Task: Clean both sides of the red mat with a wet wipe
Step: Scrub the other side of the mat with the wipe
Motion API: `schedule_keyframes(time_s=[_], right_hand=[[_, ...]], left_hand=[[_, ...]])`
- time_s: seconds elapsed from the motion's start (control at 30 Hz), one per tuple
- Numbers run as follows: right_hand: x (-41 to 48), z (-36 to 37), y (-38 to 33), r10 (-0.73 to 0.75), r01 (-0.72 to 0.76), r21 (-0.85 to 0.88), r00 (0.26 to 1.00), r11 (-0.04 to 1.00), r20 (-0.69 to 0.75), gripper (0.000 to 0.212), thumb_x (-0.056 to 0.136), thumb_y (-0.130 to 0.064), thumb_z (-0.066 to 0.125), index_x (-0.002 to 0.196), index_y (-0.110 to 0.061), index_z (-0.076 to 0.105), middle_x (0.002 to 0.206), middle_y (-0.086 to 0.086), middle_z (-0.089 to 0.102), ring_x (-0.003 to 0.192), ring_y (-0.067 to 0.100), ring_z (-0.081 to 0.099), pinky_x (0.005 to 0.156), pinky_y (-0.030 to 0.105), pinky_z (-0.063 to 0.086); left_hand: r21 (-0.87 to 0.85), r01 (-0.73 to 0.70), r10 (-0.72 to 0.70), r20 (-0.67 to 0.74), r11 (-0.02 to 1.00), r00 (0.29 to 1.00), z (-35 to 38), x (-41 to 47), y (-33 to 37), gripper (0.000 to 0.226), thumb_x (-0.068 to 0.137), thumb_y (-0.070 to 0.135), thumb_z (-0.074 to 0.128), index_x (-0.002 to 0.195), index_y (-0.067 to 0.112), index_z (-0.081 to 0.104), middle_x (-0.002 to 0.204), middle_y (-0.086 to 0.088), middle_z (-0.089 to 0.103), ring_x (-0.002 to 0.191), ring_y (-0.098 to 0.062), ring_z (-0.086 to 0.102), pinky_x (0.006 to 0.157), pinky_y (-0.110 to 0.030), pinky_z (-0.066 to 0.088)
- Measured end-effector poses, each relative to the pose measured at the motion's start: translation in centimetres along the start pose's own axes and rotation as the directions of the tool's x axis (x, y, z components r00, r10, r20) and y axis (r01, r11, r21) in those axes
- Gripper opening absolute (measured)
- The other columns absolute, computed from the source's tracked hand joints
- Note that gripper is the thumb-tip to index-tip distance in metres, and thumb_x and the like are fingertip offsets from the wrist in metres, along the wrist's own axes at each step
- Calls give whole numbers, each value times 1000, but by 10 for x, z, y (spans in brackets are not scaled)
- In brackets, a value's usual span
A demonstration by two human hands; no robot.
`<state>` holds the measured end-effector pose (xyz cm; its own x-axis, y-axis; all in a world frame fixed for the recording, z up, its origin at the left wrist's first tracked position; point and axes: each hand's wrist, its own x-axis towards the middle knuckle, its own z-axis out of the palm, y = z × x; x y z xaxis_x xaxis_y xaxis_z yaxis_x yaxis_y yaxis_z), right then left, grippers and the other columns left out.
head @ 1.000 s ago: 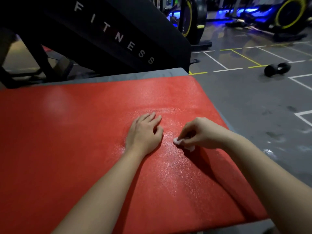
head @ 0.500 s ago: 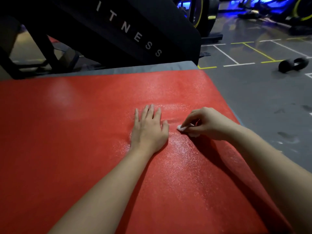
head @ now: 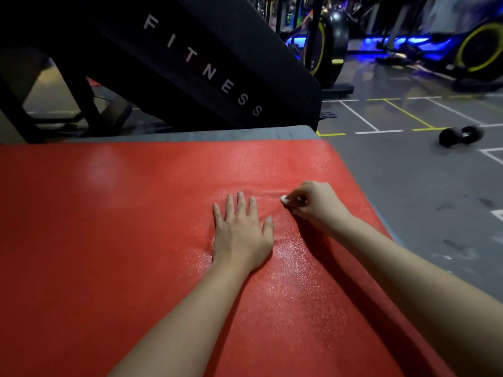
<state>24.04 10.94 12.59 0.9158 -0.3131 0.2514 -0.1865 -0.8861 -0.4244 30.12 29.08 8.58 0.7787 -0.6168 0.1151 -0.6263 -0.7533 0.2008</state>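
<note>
Your left hand (head: 241,235) pressed flat, fingers straight, steadying the thin, probably floppy red mat (head: 109,227) while your right hand (head: 313,205) pinched the wet wipe (head: 284,199); the mat's right edge looked easiest to grip.

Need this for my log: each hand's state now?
Left hand: open, flat on the textured red mat.
Right hand: pinching a small white wet wipe.

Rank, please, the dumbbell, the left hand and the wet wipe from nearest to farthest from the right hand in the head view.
1. wet wipe, pinched in the right hand itself
2. left hand, flat on the red mat, just to its left
3. dumbbell, on the grey floor beyond the mat's right edge
</note>
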Motion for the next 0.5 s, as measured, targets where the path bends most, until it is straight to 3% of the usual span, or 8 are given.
schedule_keyframes(time_s=[0.07,0.17,0.27,0.5], right_hand=[[18,4,5,33,-34,-15,998,999,-59,14,87,-23,75,90,-10,80,81,12,69,74,23,64,60,21,32],[26,-11,12,86,-83,-52,995,995,48,18,89,-29,73,89,-13,80,78,10,73,61,15,60,51,14,33],[24,-14,12,41,-12,-152,982,988,185,16,88,-29,72,92,-16,80,83,8,75,76,24,68,61,27,39],[90,5,26,85,-83,-110,996,990,17,17,91,-17,68,90,-3,77,88,22,72,87,34,68,62,25,28]], left_hand=[[2,-1,1,5,1000,1000,0,0,0,72,103,56,15,162,16,13,170,-11,6,156,-31,0,124,-58,-2],[-5,-5,5,25,1000,1000,0,2,-1,71,104,56,13,163,17,9,170,-10,2,157,-29,-3,124,-57,-3],[10,-10,9,35,1000,999,2,5,-1,72,103,56,12,163,16,6,170,-9,-2,156,-29,-7,124,-58,-5],[21,-34,33,55,999,998,3,6,-4,78,101,63,14,163,16,4,170,-6,-7,156,-26,-10,124,-57,-7]])
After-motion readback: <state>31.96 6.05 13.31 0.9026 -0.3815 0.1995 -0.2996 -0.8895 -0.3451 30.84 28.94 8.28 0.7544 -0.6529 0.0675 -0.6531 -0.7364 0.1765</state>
